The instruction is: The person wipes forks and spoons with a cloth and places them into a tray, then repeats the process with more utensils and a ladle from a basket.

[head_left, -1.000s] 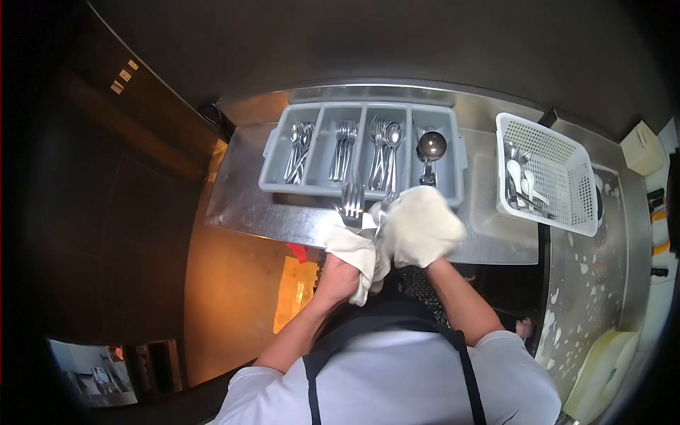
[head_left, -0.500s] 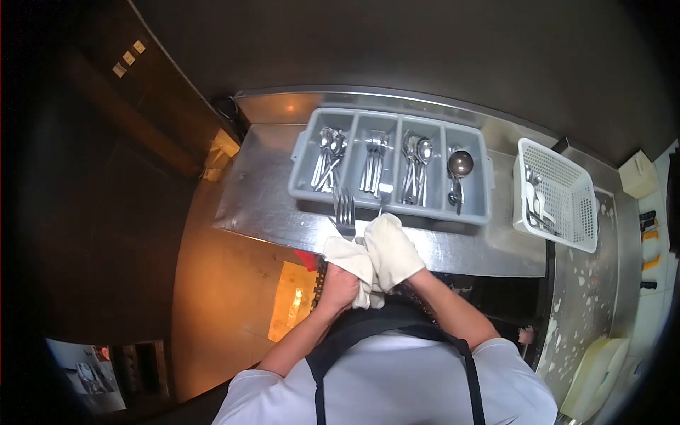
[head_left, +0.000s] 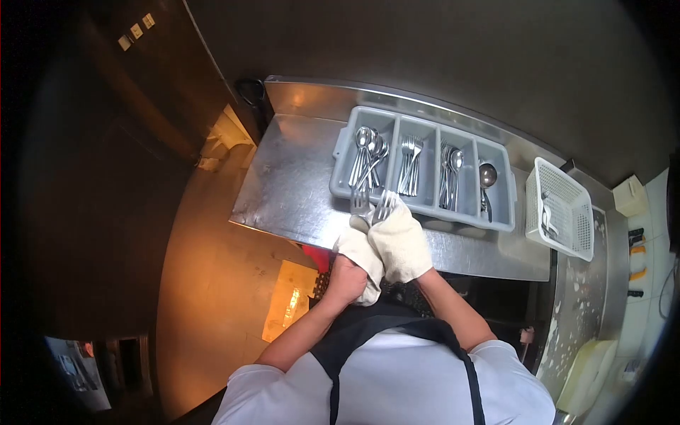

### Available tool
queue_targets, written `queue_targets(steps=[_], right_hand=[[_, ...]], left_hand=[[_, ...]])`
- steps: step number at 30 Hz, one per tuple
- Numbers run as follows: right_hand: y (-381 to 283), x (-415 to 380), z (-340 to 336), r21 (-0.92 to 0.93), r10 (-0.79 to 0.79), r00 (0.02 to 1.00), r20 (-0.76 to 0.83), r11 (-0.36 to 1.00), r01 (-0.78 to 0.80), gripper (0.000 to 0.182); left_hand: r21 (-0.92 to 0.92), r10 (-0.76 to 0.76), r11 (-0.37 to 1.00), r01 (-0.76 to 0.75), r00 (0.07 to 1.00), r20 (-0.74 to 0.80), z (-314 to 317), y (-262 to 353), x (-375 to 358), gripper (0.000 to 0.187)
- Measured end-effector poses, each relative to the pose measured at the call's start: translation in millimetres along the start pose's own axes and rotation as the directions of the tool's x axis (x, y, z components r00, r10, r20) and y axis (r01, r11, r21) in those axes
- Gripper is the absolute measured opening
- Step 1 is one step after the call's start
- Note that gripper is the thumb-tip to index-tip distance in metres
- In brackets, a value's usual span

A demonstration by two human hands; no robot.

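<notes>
My left hand is closed round a bunched cream cloth and at least one fork, its tines up. Draped in the same cloth, my right hand grips another fork through the fabric; its fingers are hidden. Both forks stand side by side at the front edge of a grey cutlery tray. From left to right its compartments hold spoons, forks, more spoons and a ladle.
The tray rests on a steel counter against a dark wall. To its right, a white perforated basket contains some utensils. Farther right lies a wet steel surface, with knives on the tiled wall beyond.
The view has shifted, so the tray sits farther right. My right hand has come up beside the left-hand fork, and the tines of its own fork now show above the cloth.
</notes>
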State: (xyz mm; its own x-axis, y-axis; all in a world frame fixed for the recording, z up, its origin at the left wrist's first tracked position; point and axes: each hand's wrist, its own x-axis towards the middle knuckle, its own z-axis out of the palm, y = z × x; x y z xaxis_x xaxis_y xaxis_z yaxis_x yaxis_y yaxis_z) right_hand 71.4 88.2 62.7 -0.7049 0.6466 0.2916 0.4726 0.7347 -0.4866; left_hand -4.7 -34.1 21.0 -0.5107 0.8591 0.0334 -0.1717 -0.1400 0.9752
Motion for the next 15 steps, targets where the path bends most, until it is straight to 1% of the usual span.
queue_targets(steps=[1, 2, 3, 4, 5, 6, 7, 9, 10, 11, 12, 13, 14, 15], right_hand=[[1, -1, 6, -0.131, -0.107, 0.993, -0.051, 0.986, 0.099, 0.025], [-7, 3, -5, -0.257, -0.120, 0.991, 0.054, 0.958, 0.130, 0.024], [-8, 5, -2, 0.045, -0.001, 0.996, 0.090, 0.999, -0.003, 0.024], [-10, 7, 0, 0.333, 0.118, 0.985, 0.125, 0.930, -0.154, 0.024], [-13, 11, 9, 0.851, 0.305, 0.921, 0.243, 0.389, -0.353, 0.026], [-13, 15, 11, 0.912, 0.323, 0.853, 0.410, -0.157, -0.379, 0.030], [-15, 19, 12, 0.715, 0.330, 0.757, 0.564, -0.654, -0.248, 0.035], [-18, 25, -3, 0.883, 0.519, 0.738, 0.431, -0.412, -0.226, 0.032], [-27, 30, -11, 0.930, 0.684, 0.635, 0.359, -0.319, -0.183, 0.031], [-22, 30, -17, 0.957, 0.653, 0.702, 0.283, -0.240, -0.162, 0.031], [-31, 28, -31, 0.968, 0.719, 0.649, 0.249, -0.193, -0.158, 0.031], [-22, 30, -27, 0.970, 0.747, 0.630, 0.211, -0.239, -0.042, 0.034], [-8, 27, -22, 0.958, 0.775, 0.607, 0.175, -0.275, 0.076, 0.039], [11, 16, -28, 0.651, 0.469, 0.822, 0.324, -0.741, 0.166, 0.036]], left_hand=[[-0.016, -0.011, 1.000, 0.011, 0.999, -0.043, -2, 9, -2, 0.022], [-0.030, -0.022, 0.999, 0.019, 0.996, -0.082, -5, 14, -1, 0.020], [-0.051, -0.046, 0.998, 0.043, 0.996, -0.071, -11, 10, 0, 0.018], [-0.059, -0.087, 0.995, 0.085, 0.996, -0.034, -15, 14, 1, 0.017], [-0.066, -0.128, 0.990, 0.128, 0.992, 0.003, -18, 21, 2, 0.017], [-0.070, -0.166, 0.983, 0.169, 0.985, 0.041, -22, 25, 3, 0.017], [0.017, -0.133, 0.991, 0.132, 0.987, 0.095, -26, 23, 3, 0.018], [0.185, -0.077, 0.982, 0.038, 0.974, 0.211, -36, 20, 0, 0.021], [0.216, -0.060, 0.976, 0.006, 0.968, 0.245, -41, 24, 2, 0.020], [0.245, -0.048, 0.969, -0.023, 0.959, 0.278, -44, 34, 2, 0.019], [0.270, -0.039, 0.962, -0.049, 0.949, 0.312, -46, 41, 3, 0.018], [0.269, -0.008, 0.959, -0.089, 0.940, 0.340, -47, 45, 6, 0.016], [0.249, -0.019, 0.966, -0.066, 0.945, 0.326, -49, 41, 6, 0.017], [0.229, -0.027, 0.972, -0.047, 0.951, 0.309, -50, 35, 8, 0.018]])
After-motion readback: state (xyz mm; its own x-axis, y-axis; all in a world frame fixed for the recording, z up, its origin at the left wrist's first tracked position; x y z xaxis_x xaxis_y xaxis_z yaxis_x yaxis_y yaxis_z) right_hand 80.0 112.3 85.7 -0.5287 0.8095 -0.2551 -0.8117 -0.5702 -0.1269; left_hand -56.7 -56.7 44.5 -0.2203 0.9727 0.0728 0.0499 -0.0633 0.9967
